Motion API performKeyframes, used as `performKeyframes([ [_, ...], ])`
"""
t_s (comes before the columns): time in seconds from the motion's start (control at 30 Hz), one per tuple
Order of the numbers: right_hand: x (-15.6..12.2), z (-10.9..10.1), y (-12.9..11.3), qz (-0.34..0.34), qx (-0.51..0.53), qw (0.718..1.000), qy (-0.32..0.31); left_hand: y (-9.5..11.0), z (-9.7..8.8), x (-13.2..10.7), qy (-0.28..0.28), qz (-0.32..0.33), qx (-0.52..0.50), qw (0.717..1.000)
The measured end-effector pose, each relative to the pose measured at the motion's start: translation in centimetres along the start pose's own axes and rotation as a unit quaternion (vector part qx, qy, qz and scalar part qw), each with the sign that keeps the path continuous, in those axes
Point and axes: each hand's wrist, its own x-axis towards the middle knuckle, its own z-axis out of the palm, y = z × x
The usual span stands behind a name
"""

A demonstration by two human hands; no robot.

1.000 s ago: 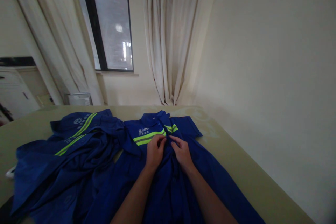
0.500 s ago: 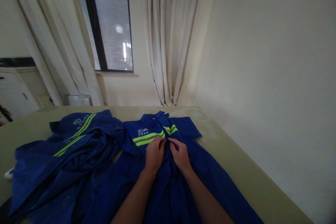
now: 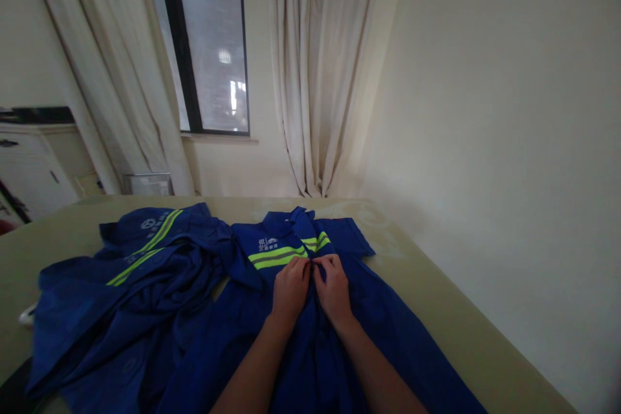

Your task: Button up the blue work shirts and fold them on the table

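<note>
A blue work garment point(image 3: 388, 317) with a collar, short sleeves and yellow-green reflective stripes lies spread out, front up. At its front opening, just below the stripes, my left hand point(image 3: 290, 288) pinches the fabric edge. My right hand point(image 3: 333, 288) pinches the opposite edge, its fingertips nearly touching those of the left. Whatever small part sits between the fingertips is hidden. To the left lies a second blue garment point(image 3: 121, 317), crumpled, with similar stripes and white printing.
Both garments lie on a pale green surface point(image 3: 412, 272), bordered by a wall point(image 3: 509, 142) on the right. Behind are a window point(image 3: 213, 45), beige curtains point(image 3: 325, 77) and a white cabinet point(image 3: 33, 162). A small white object point(image 3: 28, 315) peeks out at the left.
Both hands stay at the front opening, and their fingertips have drawn closer together. The whole view has shifted slightly, so things appear a little further right.
</note>
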Motion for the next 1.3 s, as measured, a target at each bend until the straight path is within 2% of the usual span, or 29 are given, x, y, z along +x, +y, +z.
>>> performKeyframes([
  [0.13,0.3,-0.1,0.2,0.0,0.022,0.999,-0.029,0.0,-0.1,0.1,-0.002,-0.022,-0.015,1.0],
  [0.3,1.1,-0.4,1.1,0.057,0.097,0.993,-0.044,-0.3,0.0,0.3,-0.007,-0.031,-0.047,0.998],
  [0.43,1.4,-0.2,2.0,0.074,0.104,0.99,-0.063,-0.6,0.1,0.4,-0.006,-0.032,-0.066,0.997],
  [0.63,1.2,0.4,2.3,0.048,0.103,0.992,-0.059,-0.8,-0.1,0.5,0.008,-0.039,-0.108,0.993],
  [0.8,0.9,0.3,1.7,0.008,0.041,0.998,-0.05,-1.2,0.0,0.7,0.018,-0.067,-0.164,0.984],
  [1.13,0.6,0.2,0.6,-0.012,-0.002,0.999,-0.037,-1.9,0.4,1.0,0.025,-0.072,-0.223,0.972],
  [1.3,0.7,0.1,1.0,-0.004,0.025,0.999,-0.03,-2.2,0.8,1.1,0.021,-0.066,-0.236,0.969],
])
